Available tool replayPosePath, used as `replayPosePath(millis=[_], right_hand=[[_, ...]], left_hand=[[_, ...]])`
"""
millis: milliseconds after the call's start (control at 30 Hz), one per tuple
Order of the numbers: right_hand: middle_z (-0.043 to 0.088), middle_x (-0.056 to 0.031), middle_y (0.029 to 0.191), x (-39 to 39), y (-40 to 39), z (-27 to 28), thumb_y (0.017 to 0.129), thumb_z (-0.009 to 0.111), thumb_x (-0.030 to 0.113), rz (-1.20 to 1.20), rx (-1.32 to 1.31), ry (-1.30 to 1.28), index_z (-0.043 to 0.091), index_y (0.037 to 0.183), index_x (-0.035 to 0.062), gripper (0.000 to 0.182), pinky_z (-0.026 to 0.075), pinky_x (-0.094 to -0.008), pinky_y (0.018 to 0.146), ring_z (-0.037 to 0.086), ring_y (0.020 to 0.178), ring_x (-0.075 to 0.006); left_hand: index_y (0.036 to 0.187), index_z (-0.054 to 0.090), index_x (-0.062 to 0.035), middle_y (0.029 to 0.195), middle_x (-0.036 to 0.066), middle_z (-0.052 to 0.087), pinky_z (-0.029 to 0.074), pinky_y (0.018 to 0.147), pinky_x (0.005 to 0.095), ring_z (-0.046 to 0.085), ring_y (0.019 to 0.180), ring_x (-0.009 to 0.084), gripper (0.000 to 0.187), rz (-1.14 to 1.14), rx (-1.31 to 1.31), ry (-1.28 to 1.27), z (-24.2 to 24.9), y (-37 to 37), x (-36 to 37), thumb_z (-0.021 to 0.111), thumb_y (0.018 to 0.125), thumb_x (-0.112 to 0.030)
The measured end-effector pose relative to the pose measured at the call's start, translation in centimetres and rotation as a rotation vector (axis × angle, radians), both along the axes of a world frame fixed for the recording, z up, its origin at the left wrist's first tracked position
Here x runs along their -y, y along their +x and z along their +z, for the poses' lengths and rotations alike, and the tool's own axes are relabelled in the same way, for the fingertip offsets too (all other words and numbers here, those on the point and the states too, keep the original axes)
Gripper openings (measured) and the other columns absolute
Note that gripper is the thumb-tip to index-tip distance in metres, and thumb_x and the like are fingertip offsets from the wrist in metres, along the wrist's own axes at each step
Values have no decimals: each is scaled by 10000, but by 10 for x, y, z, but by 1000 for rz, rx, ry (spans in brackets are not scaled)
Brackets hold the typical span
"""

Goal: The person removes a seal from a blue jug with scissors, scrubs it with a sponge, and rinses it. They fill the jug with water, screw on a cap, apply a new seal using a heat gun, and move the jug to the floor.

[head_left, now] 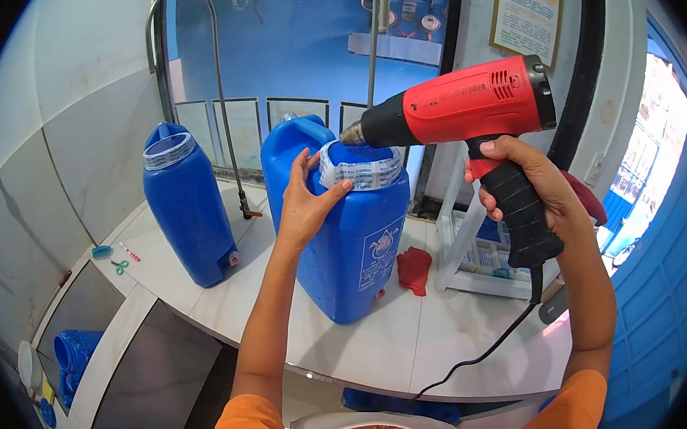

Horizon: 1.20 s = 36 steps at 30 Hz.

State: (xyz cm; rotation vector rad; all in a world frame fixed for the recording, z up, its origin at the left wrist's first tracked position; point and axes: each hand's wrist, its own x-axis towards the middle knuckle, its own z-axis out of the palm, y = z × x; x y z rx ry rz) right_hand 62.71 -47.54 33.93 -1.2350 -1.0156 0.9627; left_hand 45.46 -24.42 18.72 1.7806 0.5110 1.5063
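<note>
My right hand (536, 181) grips the black handle of a red and black heat gun (471, 102), held level with its metal nozzle pointing left over the mouth of a blue water jug (354, 246). Around the jug's neck sits a printed clear plastic shrink band (368, 173). My left hand (309, 205) holds this band at its left side, thumb in front and fingers behind. The jug stands upright on the tiled counter. To its left is a second blue jug (188, 209) with a similar band (169, 151) around its neck.
A curved metal faucet pipe (223, 87) rises between the jugs. A red cloth (415, 272) lies right of the near jug, beside a white rack (483, 272). The heat gun's black cord (481, 356) trails across the counter. Green scissors (120, 266) lie at the left.
</note>
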Motion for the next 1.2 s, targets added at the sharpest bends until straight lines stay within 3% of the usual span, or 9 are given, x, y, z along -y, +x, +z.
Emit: replayPosePath(millis=[367, 433, 533, 633, 867, 933, 1033, 1133, 1200], right_hand=[[600, -127, 782, 46, -11, -3, 807, 593, 183, -5, 45, 14, 511, 995, -34, 298, 499, -253, 404, 571, 470, -144], [560, -194, 798, 53, -4, -9, 799, 553, 173, -1, -19, 75, 436, 1045, -108, 392, 517, -264, 375, 575, 451, -179], [556, -205, 792, 65, 4, -18, 785, 561, 169, -41, -31, 96, 448, 993, -120, 374, 522, -280, 368, 582, 450, -195], [581, -160, 804, 74, 19, -29, 796, 576, 170, -22, -137, 70, 470, 1040, -71, 359, 520, -266, 389, 581, 479, -178], [572, -161, 804, 79, 43, -64, 795, 563, 182, -52, -226, 121, 461, 1040, -66, 363, 511, -265, 383, 578, 482, -172], [552, -147, 787, 75, 43, -80, 779, 550, 265, -164, -116, 169, 491, 879, -77, 361, 489, -259, 383, 552, 446, -171], [546, -128, 784, 78, 41, -111, 760, 546, 289, -171, -76, 227, 502, 873, -58, 368, 470, -252, 403, 533, 452, -160], [541, -128, 782, 88, 24, -137, 727, 563, 320, -201, -12, 245, 502, 880, -60, 414, 456, -256, 404, 539, 467, -167], [539, -117, 734, 91, 12, -158, 715, 590, 288, -170, -11, 293, 508, 913, -46, 397, 459, -272, 439, 549, 505, -171]], left_hand=[[1338, 299, 60, 1303, 252, 449, 321, 1033, 383, 424, 1237, 328, 928, -10, -8, -2, -3, 1, -2, 794, 672, -354], [1332, 301, 64, 1303, 251, 448, 320, 1033, 383, 420, 1241, 326, 920, -21, -3, 6, -3, 1, -2, 793, 675, -353], [1333, 292, 70, 1312, 250, 440, 313, 1037, 377, 409, 1249, 318, 913, -14, -10, -6, -3, 1, 1, 790, 684, -338], [1334, 284, 73, 1314, 249, 437, 298, 1045, 370, 402, 1254, 312, 908, -17, -10, -15, -2, 1, 3, 787, 691, -326], [1335, 275, 73, 1319, 241, 432, 257, 1065, 358, 376, 1274, 292, 878, -48, 1, -47, 3, 1, 10, 771, 714, -301], [1336, 273, 71, 1323, 240, 428, 253, 1067, 356, 370, 1278, 287, 871, -35, -17, -57, 3, 2, 11, 767, 720, -296], [1339, 273, 73, 1337, 240, 414, 252, 1067, 356, 365, 1283, 284, 863, -35, 0, -62, 2, 2, 11, 761, 726, -289], [1365, 282, 11, 1377, 205, 376, 226, 1081, 355, 329, 1309, 270, 801, -42, 0, -90, 1, 3, 11, 732, 757, -253], [1377, 277, 2, 1399, 191, 355, 208, 1088, 349, 309, 1322, 260, 734, -69, 7, -48, -2, 3, 10, 667, 816, -266]])
